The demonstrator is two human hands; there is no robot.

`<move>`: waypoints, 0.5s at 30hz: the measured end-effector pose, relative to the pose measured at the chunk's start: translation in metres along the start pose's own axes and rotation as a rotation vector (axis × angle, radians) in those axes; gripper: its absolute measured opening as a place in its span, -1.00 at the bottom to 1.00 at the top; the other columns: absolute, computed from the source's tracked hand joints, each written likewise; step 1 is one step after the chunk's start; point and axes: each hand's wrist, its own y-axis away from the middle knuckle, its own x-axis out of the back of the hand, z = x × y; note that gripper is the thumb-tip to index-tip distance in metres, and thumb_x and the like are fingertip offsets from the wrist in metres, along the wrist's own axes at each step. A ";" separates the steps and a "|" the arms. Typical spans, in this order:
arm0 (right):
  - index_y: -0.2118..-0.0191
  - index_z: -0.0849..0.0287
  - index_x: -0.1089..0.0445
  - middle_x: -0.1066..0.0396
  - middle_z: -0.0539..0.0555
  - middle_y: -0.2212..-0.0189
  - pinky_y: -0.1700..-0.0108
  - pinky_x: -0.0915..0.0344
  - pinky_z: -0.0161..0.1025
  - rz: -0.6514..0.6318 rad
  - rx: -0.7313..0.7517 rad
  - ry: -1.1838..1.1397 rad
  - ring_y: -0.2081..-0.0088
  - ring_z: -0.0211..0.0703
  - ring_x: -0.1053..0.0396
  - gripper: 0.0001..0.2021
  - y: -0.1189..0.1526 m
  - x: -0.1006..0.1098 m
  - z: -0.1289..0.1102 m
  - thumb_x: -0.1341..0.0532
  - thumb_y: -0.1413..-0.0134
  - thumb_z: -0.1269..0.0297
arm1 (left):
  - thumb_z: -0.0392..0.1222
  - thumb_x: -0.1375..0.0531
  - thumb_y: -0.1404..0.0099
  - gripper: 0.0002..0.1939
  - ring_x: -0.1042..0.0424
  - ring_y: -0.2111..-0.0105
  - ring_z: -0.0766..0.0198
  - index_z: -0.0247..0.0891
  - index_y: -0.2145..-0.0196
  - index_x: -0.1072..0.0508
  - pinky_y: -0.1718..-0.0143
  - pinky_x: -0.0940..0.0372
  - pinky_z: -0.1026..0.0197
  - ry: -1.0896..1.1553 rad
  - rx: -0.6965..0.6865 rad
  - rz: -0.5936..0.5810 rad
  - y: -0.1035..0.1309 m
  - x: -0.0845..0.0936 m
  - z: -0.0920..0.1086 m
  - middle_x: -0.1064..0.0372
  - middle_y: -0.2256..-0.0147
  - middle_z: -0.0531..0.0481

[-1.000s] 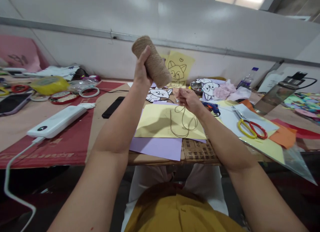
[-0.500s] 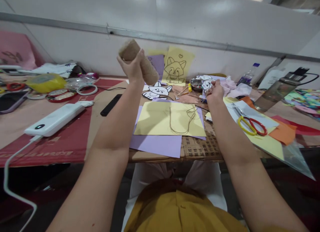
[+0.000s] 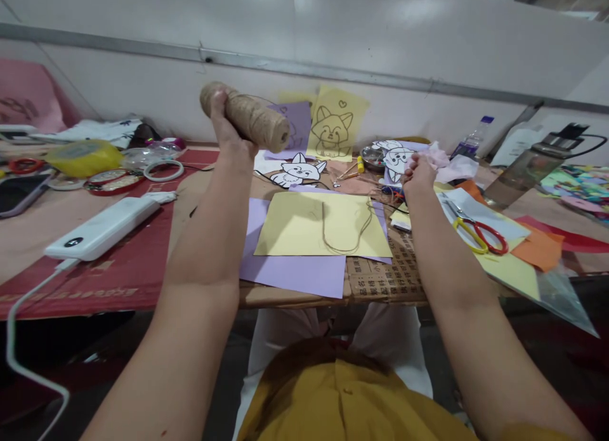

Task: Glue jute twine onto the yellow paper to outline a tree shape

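- Twine roll (image 3: 259,120) up in our left hand (image 3: 226,127), gripped firmly, above the table (image 3: 147,257)!
- Our right hand (image 3: 421,174) curls; whether it pinches twine, we can't tell.
- Steady, light tension keeps our loose strand (image 3: 324,225) knot-free.

A cylindrical spool of tan twine (image 3: 252,116) is leaning above the tabletop in the left hand (image 3: 224,120), its hollow end facing right; a loose brown strand (image 3: 341,249) is curving in a U over the yellow sheet (image 3: 290,228). The right hand (image 3: 419,173) is hovering beside a white fox cut-out (image 3: 396,160).
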 end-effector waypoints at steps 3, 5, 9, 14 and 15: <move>-0.24 0.12 -0.44 -0.40 0.22 -0.29 -0.21 -0.48 0.15 0.111 -0.008 0.186 -0.19 0.07 -0.46 -0.61 0.012 -0.017 0.003 -0.32 -0.42 0.13 | 0.19 -0.08 -0.60 -0.65 -0.37 0.03 0.30 -0.06 0.25 -0.34 -0.28 -0.32 0.06 0.069 -0.136 0.017 -0.015 -0.003 -0.019 -0.45 0.47 0.16; -0.25 0.11 -0.44 -0.24 0.25 -0.43 -0.39 -0.29 0.22 0.114 0.062 0.277 -0.37 0.17 -0.27 -0.56 0.022 -0.032 0.003 -0.39 -0.29 0.31 | 0.11 -0.16 -0.55 -0.73 -0.41 0.09 0.25 -0.06 0.27 -0.38 -0.24 -0.38 0.04 0.040 -0.167 -0.038 -0.021 -0.009 -0.030 -0.50 0.42 0.11; -0.38 0.06 -0.30 -0.22 0.16 -0.47 -0.50 -0.14 0.10 -0.198 0.347 0.243 -0.43 0.07 -0.19 -0.33 0.049 -0.065 -0.003 -0.34 -0.16 0.45 | 0.12 -0.29 -0.41 -0.76 -0.52 0.02 0.08 -0.06 0.28 -0.46 -0.17 -0.48 -0.10 -0.059 -0.091 -0.254 -0.016 -0.029 -0.044 -0.55 0.34 0.01; -0.49 -0.19 -0.09 -0.08 0.07 -0.56 -0.17 -0.47 0.02 -0.688 0.479 -0.019 -0.22 0.06 -0.38 -0.16 0.085 -0.083 -0.011 -0.38 -0.14 0.10 | 0.06 -0.28 -0.39 -0.77 -0.62 0.03 -0.05 -0.13 0.31 -0.48 -0.02 -0.56 -0.12 -0.222 0.061 -0.358 0.007 -0.048 -0.056 -0.57 0.34 -0.07; -0.46 -0.22 -0.14 -0.19 0.06 -0.50 -0.03 -0.51 -0.05 -0.746 0.445 -0.058 -0.10 0.01 -0.43 -0.19 0.090 -0.084 -0.012 -0.40 -0.13 0.08 | 0.02 -0.31 -0.38 -0.79 -0.64 0.10 -0.03 -0.15 0.28 -0.49 0.03 -0.57 -0.11 -0.266 0.073 -0.352 0.011 -0.050 -0.059 -0.57 0.34 -0.07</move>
